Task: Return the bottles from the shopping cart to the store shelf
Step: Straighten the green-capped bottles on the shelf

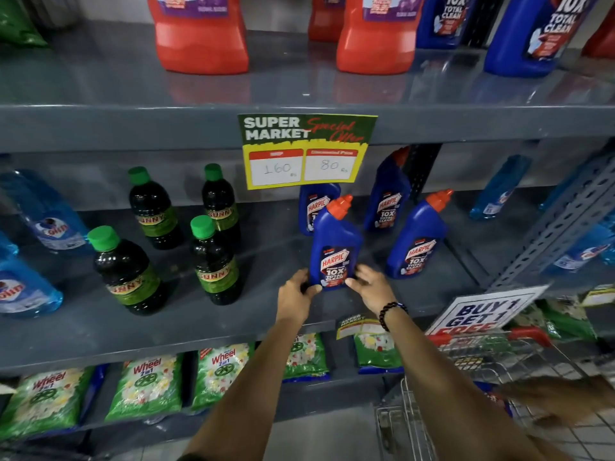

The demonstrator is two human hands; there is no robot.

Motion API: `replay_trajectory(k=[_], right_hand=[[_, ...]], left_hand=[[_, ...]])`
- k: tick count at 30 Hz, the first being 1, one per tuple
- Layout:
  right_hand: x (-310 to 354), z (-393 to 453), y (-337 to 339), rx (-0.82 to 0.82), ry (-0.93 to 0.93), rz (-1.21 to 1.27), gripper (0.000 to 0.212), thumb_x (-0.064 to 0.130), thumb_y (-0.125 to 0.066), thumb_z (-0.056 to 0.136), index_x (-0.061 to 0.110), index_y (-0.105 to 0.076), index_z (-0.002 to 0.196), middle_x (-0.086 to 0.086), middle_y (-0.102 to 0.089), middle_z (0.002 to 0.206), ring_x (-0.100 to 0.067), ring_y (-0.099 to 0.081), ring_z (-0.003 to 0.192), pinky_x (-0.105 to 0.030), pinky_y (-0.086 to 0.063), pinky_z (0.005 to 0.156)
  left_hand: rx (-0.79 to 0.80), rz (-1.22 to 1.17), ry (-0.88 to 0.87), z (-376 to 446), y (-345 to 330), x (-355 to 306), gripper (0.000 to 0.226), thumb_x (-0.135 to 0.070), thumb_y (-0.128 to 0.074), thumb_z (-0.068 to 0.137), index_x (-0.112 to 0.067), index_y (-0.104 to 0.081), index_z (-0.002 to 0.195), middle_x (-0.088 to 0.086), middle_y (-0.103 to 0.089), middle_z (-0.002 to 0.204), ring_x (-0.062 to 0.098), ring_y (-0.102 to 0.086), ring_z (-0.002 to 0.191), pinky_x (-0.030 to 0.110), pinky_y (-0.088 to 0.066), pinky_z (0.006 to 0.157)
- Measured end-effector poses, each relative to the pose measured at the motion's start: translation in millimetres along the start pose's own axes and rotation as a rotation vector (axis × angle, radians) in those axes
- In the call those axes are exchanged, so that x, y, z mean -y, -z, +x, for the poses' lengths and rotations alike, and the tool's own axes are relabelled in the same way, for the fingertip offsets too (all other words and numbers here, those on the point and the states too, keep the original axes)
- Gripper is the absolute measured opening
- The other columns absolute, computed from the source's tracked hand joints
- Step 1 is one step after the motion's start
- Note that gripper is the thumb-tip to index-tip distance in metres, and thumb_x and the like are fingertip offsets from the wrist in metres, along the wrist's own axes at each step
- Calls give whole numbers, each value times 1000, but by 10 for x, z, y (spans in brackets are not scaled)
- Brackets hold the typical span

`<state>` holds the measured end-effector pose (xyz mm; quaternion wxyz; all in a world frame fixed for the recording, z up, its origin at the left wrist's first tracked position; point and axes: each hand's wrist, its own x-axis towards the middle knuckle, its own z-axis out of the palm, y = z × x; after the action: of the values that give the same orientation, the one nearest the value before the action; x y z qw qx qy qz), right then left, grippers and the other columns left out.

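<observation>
A blue Harpic bottle (334, 244) with an orange cap stands upright on the grey middle shelf (266, 314). My left hand (294, 294) grips its lower left side and my right hand (371, 286), with a bead bracelet at the wrist, grips its lower right side. Three more blue Harpic bottles stand behind and to the right, the nearest one (417, 237) close beside it. The wire shopping cart (466, 371) with a red handle is at the lower right.
Several dark Sunny bottles with green caps (213, 261) stand to the left. Light blue Colin bottles (46, 214) lie at the far left and right. A price sign (306, 151) hangs from the upper shelf. Green Wheel packets (146, 387) fill the bottom shelf.
</observation>
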<state>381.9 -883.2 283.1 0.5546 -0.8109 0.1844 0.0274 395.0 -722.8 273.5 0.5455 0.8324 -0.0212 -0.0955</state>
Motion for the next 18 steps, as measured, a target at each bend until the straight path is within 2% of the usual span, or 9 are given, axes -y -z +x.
replay_trajectory(k=[3, 5, 7, 9, 12, 15, 18], right_hand=[[-9, -55, -29, -27, -53, -1, 64, -5, -60, 81, 0, -32, 138, -17, -40, 144, -27, -40, 132, -37, -32, 109], [-9, -97, -59, -56, -81, -153, 67, -4, -64, 78, 2, -34, 137, -17, -42, 144, -27, -42, 131, -35, -34, 108], [37, -229, -176, -128, -102, -398, 61, 0, -65, 77, 2, -41, 133, -19, -50, 137, -32, -50, 124, -37, -41, 102], [93, -417, -359, -235, -108, -527, 46, 2, -63, 76, 1, -52, 121, -24, -59, 124, -38, -56, 113, -42, -48, 93], [178, -714, -762, -293, -111, -576, 37, 9, -61, 78, 3, -56, 114, -23, -62, 118, -38, -58, 109, -43, -49, 87], [278, -927, -1240, -212, -58, -517, 50, 20, -64, 82, 9, -50, 129, -17, -57, 130, -34, -53, 119, -43, -46, 96], [403, -1025, -1623, -167, -18, -381, 54, 22, -61, 85, 8, -43, 134, -16, -50, 138, -32, -48, 125, -42, -43, 102]], left_hand=[[38, 173, -13, -135, 93, 113, 54, -13, -63, 81, -20, -44, 131, 16, -53, 135, 32, -45, 126, 43, -42, 103], [50, 305, -52, -270, 189, 191, 51, -16, -58, 85, -19, -41, 132, 18, -51, 133, 34, -46, 123, 42, -43, 99], [49, 377, -87, -412, 371, 304, 44, -20, -54, 88, -19, -43, 131, 16, -54, 128, 34, -51, 117, 42, -45, 93], [55, 419, -115, -546, 603, 428, 40, -23, -51, 89, -20, -46, 128, 14, -56, 126, 33, -53, 114, 42, -46, 91], [63, 455, -134, -726, 1023, 667, 33, -26, -50, 88, -20, -52, 121, 9, -60, 124, 32, -56, 111, 40, -48, 88], [30, 443, -112, -811, 1471, 862, 32, -25, -52, 88, -17, -54, 119, 12, -64, 120, 34, -58, 109, 42, -50, 88], [-2, 429, -60, -783, 1836, 951, 36, -25, -51, 89, -16, -51, 123, 14, -64, 121, 34, -56, 112, 42, -48, 92]])
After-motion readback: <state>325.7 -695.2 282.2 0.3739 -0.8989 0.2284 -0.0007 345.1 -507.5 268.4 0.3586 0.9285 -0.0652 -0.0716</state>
